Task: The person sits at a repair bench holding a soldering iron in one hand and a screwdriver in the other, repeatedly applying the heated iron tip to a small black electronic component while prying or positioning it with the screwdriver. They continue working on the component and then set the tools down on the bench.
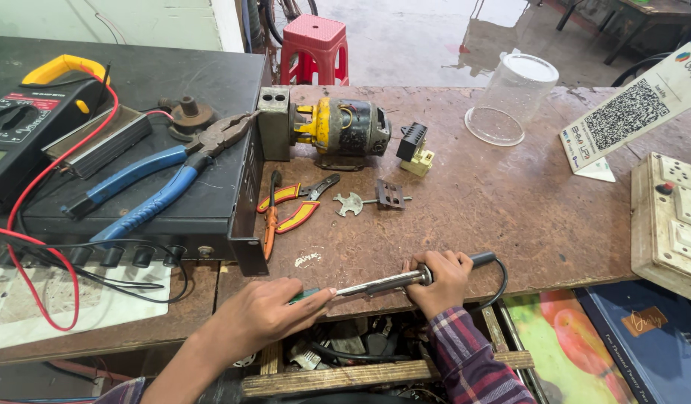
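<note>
At the near edge of the brown counter (510,209), the right hand (439,280) wrapped its fingers around a soldering iron (405,279) with a metal barrel and black cord, while the left hand (267,314) pinched a green-handled tool (306,295) against its tip. Beyond lay red-handled pliers (289,206) and a small motor (338,129).

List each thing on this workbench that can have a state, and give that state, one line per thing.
soldering iron: lying level, gripped by both hands
left hand: closed on the iron's tip end
right hand: closed on the handle
blue pliers: jaws shut, lying on the black box
small cutters: handles spread
clear jar: tipped over, empty
drawer: open, full of parts
</note>
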### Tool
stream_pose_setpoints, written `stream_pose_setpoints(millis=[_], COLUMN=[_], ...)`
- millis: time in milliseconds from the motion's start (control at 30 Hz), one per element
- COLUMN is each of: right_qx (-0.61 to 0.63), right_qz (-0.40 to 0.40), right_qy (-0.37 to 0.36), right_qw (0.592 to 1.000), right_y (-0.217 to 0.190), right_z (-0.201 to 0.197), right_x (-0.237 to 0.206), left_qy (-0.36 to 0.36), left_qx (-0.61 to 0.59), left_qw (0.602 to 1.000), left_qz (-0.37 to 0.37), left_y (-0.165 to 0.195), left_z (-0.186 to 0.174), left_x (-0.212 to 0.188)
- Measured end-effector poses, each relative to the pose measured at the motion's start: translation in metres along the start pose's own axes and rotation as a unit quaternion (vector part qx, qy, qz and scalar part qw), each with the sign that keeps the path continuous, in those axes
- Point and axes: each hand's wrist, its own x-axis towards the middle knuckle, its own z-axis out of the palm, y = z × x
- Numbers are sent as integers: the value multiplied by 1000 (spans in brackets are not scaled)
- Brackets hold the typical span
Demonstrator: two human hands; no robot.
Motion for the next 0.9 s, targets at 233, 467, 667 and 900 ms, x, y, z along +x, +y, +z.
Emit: stream_pose_setpoints(millis=[233, 467, 667, 900], right_qx=[0, -6, 3, 10], right_qz=[-1, 8, -6, 2], right_qy=[0, -8, 9, 16], right_qw=[1000, 1000, 1000, 1000], right_y=[1, 2, 2, 2], right_z=[2, 2, -1, -6], right_x=[-1, 0, 0, -1], left_qy=[-3, 9, 16, -15], left_qx=[-6, 14, 40, -43], left_qw=[1000, 1000, 999, 997], left_qz=[-5, 6, 4, -67], left_y=[0, -1, 2, -6], left_z=[0, 0, 6, 9], left_x=[1, 5, 7, 11])
